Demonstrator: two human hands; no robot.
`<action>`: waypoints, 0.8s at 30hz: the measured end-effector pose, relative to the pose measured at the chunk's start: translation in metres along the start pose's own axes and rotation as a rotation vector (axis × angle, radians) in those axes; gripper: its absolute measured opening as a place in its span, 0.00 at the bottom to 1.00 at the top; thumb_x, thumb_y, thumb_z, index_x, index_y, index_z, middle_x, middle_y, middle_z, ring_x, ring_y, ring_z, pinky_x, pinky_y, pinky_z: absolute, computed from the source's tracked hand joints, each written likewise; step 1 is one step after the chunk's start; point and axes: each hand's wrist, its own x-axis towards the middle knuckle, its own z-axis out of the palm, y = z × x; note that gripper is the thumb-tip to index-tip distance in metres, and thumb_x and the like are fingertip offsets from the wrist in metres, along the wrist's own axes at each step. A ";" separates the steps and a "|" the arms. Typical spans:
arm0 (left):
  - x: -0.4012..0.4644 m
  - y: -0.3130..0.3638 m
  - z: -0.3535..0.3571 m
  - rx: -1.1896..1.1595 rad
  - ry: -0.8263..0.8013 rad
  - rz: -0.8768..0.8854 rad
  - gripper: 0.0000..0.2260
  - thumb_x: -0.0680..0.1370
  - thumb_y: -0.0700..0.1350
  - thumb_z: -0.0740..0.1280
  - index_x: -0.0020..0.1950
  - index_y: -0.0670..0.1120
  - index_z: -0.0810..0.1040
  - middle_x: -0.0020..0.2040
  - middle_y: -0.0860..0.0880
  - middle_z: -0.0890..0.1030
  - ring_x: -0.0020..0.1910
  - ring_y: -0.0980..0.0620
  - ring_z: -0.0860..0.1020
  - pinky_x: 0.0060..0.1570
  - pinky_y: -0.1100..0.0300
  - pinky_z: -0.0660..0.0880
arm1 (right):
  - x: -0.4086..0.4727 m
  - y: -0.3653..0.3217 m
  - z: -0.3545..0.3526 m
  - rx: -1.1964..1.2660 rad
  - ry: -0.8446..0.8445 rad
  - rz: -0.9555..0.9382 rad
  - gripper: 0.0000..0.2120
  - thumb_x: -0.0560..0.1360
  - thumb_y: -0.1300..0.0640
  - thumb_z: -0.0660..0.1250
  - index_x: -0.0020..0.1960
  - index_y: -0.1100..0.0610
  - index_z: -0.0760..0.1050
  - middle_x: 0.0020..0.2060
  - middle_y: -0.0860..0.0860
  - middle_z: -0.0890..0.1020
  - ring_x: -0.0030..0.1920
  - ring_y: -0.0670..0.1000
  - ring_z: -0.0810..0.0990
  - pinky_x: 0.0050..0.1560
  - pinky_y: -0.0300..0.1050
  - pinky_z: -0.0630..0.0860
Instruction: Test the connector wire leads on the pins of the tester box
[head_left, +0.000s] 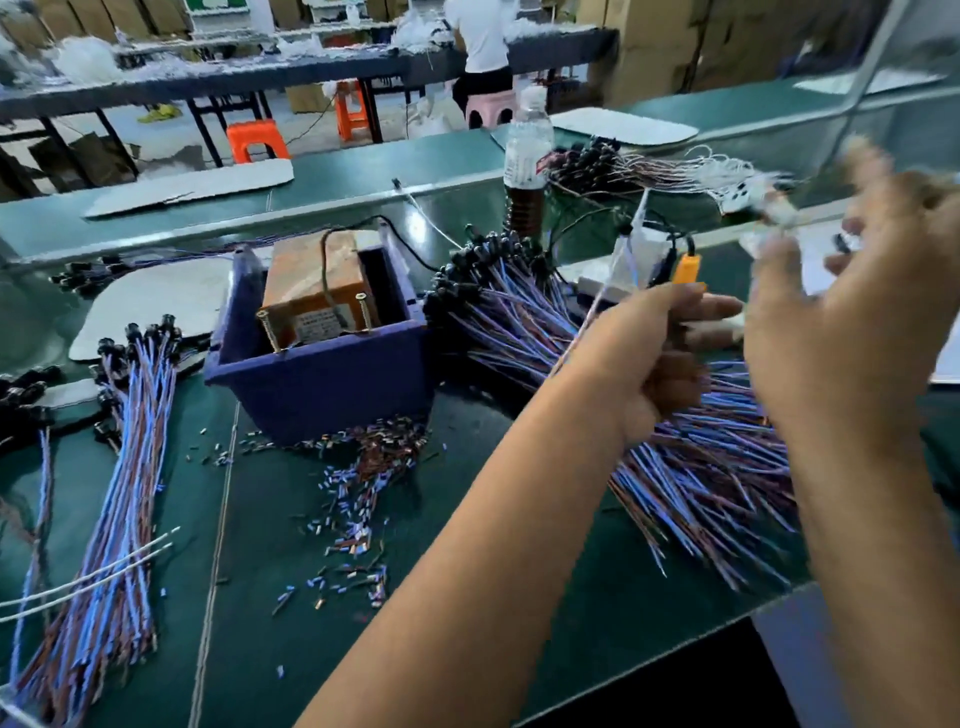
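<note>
Head view: 1 wire lead (587, 322) is pinched in the left hand (670, 358); the right hand (857, 312), fingers spread, is blurred. Bare ends should be steadied before the tester box (639, 260) pins are touched.

We count two bare hands, the left hand (667, 358) mid-frame and the right hand (857, 291) at right. We see one dark blue plastic bin (322, 384) holding one orange-brown tester box (311, 286) with two upright screws, one clear plastic bottle (528, 150), and two orange plastic stools (257, 140) upper left. The wire leads are too many to count.
</note>
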 end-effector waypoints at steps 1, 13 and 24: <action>0.012 -0.003 0.011 -0.054 -0.081 -0.085 0.25 0.86 0.45 0.53 0.31 0.43 0.75 0.20 0.51 0.71 0.14 0.60 0.57 0.13 0.69 0.53 | 0.007 0.006 -0.005 -0.014 -0.036 -0.008 0.24 0.79 0.52 0.62 0.73 0.55 0.74 0.63 0.61 0.78 0.62 0.61 0.77 0.66 0.60 0.74; 0.090 0.007 0.005 -0.386 0.336 0.044 0.19 0.86 0.39 0.49 0.36 0.46 0.64 0.27 0.52 0.62 0.16 0.58 0.60 0.17 0.68 0.56 | -0.002 0.047 0.002 0.174 -0.693 0.306 0.10 0.85 0.48 0.63 0.62 0.50 0.78 0.40 0.51 0.87 0.28 0.49 0.83 0.31 0.43 0.76; 0.057 0.053 -0.081 1.008 0.971 0.488 0.16 0.83 0.48 0.68 0.40 0.38 0.81 0.35 0.44 0.82 0.34 0.46 0.81 0.41 0.56 0.79 | -0.002 0.047 0.025 -0.154 -0.616 -0.019 0.06 0.79 0.53 0.74 0.43 0.52 0.83 0.34 0.49 0.84 0.37 0.47 0.81 0.40 0.42 0.74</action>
